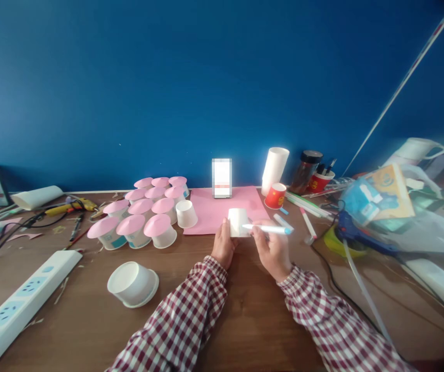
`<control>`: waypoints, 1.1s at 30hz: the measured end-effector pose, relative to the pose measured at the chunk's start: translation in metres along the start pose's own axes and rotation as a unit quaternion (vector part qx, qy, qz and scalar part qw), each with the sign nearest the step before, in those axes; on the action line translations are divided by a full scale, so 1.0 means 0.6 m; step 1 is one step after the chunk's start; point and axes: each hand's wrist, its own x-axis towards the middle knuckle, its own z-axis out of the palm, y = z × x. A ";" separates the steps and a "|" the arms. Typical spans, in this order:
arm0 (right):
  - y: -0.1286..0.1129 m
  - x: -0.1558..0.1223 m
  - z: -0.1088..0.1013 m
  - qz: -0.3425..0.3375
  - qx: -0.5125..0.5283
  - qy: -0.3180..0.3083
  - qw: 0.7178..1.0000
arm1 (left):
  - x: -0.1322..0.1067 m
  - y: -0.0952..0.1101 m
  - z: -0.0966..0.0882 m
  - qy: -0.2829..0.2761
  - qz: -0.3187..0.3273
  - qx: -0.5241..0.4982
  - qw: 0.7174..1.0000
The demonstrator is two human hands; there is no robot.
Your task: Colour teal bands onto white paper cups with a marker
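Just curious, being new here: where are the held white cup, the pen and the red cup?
white cup (238, 220): head view, side wall.
pen (271, 229): head view, middle of barrel.
red cup (275, 197): head view, printed side.

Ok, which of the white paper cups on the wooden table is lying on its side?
The lone white paper cup nearest the camera, beside the white power strip. The pink-topped cups stand in a cluster; another cup is in the left hand.
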 end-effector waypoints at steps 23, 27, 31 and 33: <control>0.002 -0.002 0.001 0.001 -0.006 -0.012 1.000 | -0.001 -0.001 0.003 0.007 -0.009 0.015 1.000; 0.004 -0.002 0.002 0.002 -0.011 -0.006 1.000 | 0.001 -0.002 0.003 0.010 -0.007 0.021 1.000; 0.005 -0.002 0.003 0.007 -0.011 -0.010 1.000 | 0.001 -0.003 0.001 0.011 -0.005 0.024 1.000; 0.004 -0.001 0.003 0.007 -0.007 -0.014 1.000 | 0.001 -0.002 0.001 0.012 -0.006 0.018 1.000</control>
